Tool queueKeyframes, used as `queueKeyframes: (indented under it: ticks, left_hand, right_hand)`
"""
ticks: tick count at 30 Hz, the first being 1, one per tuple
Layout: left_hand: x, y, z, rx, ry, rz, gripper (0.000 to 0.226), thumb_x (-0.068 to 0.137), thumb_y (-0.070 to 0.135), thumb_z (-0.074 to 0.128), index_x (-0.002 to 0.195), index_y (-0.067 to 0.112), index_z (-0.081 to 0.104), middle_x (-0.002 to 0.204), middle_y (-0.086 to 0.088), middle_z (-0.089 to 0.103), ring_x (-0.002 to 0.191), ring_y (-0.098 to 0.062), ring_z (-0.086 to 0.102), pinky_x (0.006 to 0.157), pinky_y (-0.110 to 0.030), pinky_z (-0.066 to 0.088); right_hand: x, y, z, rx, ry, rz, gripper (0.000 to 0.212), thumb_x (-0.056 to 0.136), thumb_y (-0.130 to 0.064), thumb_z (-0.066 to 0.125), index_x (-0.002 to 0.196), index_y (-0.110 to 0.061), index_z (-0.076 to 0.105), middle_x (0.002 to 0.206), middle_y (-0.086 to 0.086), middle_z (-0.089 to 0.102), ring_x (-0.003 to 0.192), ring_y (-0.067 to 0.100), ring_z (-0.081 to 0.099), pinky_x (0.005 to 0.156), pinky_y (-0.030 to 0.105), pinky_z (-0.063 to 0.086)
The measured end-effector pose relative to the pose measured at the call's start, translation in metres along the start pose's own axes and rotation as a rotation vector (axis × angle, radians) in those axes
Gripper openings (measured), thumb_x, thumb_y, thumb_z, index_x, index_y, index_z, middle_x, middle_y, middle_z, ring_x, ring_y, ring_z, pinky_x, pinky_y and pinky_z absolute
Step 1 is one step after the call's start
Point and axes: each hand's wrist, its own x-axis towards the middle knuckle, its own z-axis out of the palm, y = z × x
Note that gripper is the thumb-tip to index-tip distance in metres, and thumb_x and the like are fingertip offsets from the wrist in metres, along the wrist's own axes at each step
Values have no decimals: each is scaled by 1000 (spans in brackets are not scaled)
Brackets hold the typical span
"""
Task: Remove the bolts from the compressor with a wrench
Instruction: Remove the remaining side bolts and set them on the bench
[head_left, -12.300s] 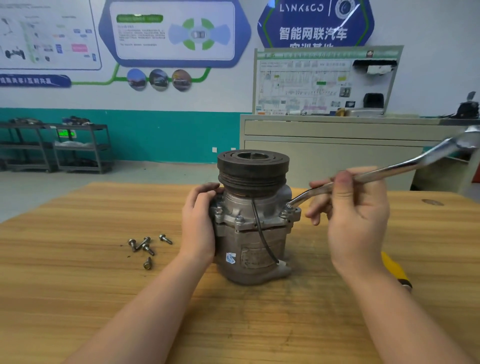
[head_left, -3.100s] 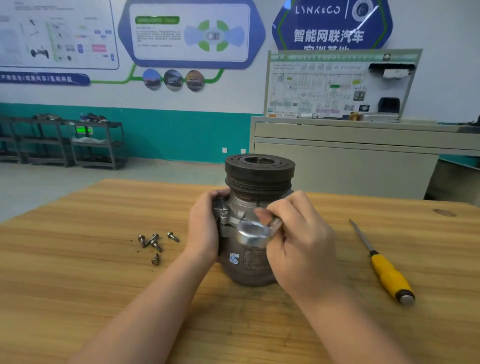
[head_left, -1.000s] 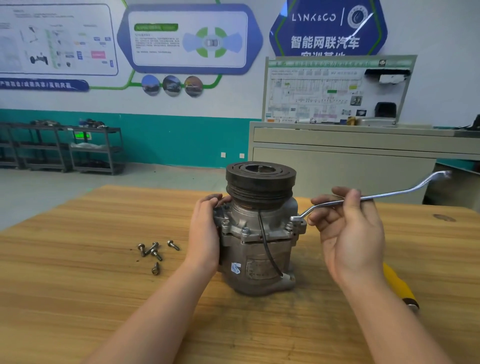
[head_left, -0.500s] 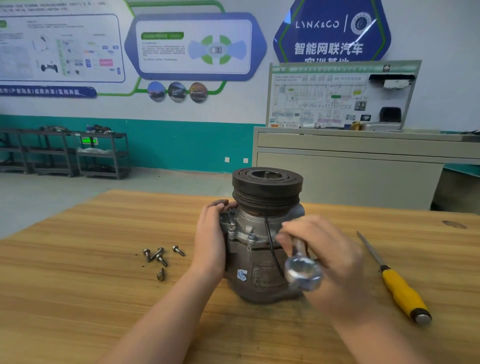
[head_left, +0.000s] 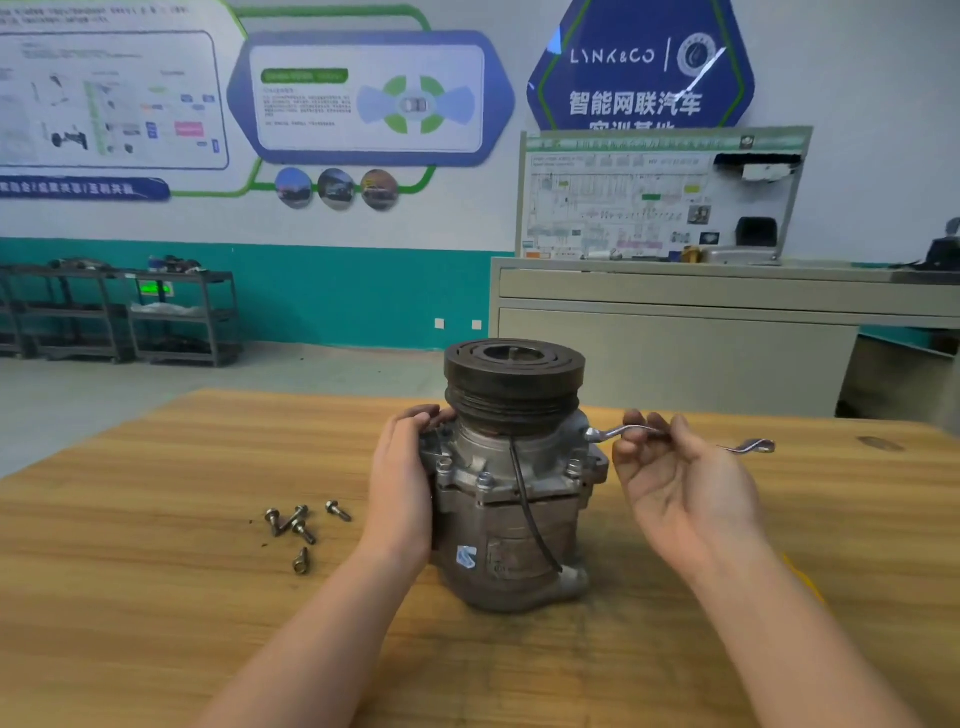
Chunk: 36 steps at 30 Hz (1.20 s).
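A grey metal compressor (head_left: 511, 499) with a dark pulley on top stands upright on the wooden table (head_left: 156, 597). My left hand (head_left: 402, 478) grips its left side at the flange. A silver ring wrench (head_left: 631, 432) sits with one end on a bolt at the compressor's upper right and sticks out to the right. My right hand (head_left: 680, 483), palm up, holds the wrench shank in its fingertips. Several bolts (head_left: 485, 480) are seated in the front flange. Several loose bolts (head_left: 298, 525) lie on the table to the left.
A yellow screwdriver handle (head_left: 802, 577) shows just behind my right forearm. Beyond the table's far edge stand a grey cabinet (head_left: 675, 353) and, at the left, dark metal shelves (head_left: 119, 312).
The wrench has swung from pointing toward me back out to the right, its ring end on the bolt at the compressor's upper right. My left hand has kept its hold.
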Motion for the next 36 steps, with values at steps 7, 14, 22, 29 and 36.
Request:
queueKeyframes:
  ticks: [7, 14, 22, 29, 36]
  left_hand:
    - [3, 2, -2, 16, -43, -4, 26, 79, 37, 50, 88, 29, 73, 105, -4, 74, 109, -29, 64, 102, -56, 43]
    - [3, 2, -2, -1, -35, 9, 26, 84, 24, 49, 79, 31, 74, 101, -7, 74, 105, -31, 66, 94, -50, 49]
    - [1, 3, 1, -52, -9, 2, 27, 92, 12, 44, 90, 20, 69, 108, -14, 71, 110, -36, 63, 100, -52, 46]
    - [4, 1, 0, -111, -48, -38, 24, 91, 16, 45, 94, 18, 69, 112, -15, 71, 113, -36, 63, 104, -54, 44]
    - [10, -4, 0, -128, -43, -13, 26, 89, 12, 43, 92, 17, 69, 115, -20, 68, 115, -40, 60, 107, -57, 41]
  right_hand:
    - [-18, 7, 6, -383, -171, -530, 24, 104, -22, 37, 84, -18, 49, 67, 8, 68, 43, 16, 55, 45, 22, 47]
    - [-35, 15, 4, -827, -420, -1008, 16, 98, -43, 47, 88, -39, 59, 74, -1, 65, 50, 12, 60, 53, 29, 51]
    - [-34, 19, 0, -1056, -594, -1163, 25, 102, -32, 40, 95, -14, 57, 78, -2, 58, 66, 8, 60, 63, 22, 49]
    - [-30, 16, -3, -931, -448, -1145, 26, 101, -38, 43, 89, -21, 58, 69, -5, 60, 53, 7, 60, 54, 19, 47]
    - [-43, 30, 4, -1134, -491, -1310, 42, 101, -29, 42, 76, -1, 61, 63, -1, 53, 57, 10, 51, 52, 24, 42]
